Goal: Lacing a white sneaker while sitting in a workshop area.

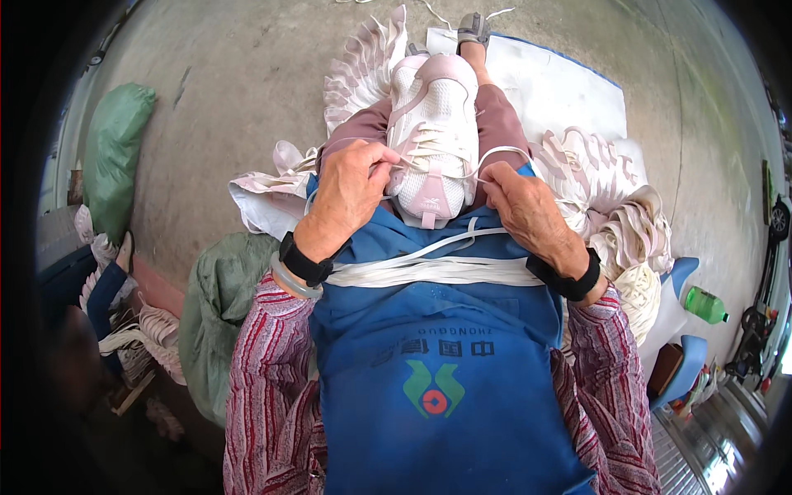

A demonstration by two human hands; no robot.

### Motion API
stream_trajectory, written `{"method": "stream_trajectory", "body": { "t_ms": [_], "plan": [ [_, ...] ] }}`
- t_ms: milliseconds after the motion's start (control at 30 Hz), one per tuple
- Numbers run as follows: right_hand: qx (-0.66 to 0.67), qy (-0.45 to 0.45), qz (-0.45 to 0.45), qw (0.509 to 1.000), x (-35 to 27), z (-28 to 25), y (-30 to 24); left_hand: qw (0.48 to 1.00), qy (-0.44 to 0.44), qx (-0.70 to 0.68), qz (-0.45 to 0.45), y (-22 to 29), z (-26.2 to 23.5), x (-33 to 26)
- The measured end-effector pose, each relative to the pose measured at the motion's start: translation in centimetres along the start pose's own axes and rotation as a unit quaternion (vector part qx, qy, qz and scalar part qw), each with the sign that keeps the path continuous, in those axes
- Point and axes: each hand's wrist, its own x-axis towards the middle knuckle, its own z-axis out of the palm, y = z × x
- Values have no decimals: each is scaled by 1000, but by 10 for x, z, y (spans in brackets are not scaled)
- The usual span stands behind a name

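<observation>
A white and pink sneaker upper [433, 107] lies across my knees, its tongue [431, 198] toward me. White lace [431, 142] crosses its front through several eyelets. At the upper's left edge, my left hand [346, 186] is closed, thumb and forefinger pinching a strand of the lace. My right hand [532, 210] is closed too, pinching the lace on the right side, where a loop [505, 150] arches above the fingers. Below the hands, a bundle of white laces [437, 271] stretches across my blue apron [437, 330].
Stacked pink and white uppers lie at the far left [367, 70] and on the right [590, 169]. A bundle of cream laces [637, 301] is by my right elbow. Green sacks stand left [120, 157] and near left [223, 305]. A green bottle [705, 305] lies right. Another person's leg [103, 309] shows left.
</observation>
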Motion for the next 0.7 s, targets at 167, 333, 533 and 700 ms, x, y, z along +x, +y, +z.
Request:
{"method": "stream_trajectory", "body": {
  "t_ms": [167,333,533,700],
  "plan": [
    [-10,70,-94,993,6,8,3,994,-15,-73,-81,11,-2,6],
    [-26,64,-95,993,10,9,5,990,37,-114,-76,4,7,4],
    [-77,59,-108,989,15,5,-1,996,50,-74,-2,10,10,7],
    [-161,2,-139,977,22,-2,-16,999,26,-43,-9,2,7,7]
  ]
}}
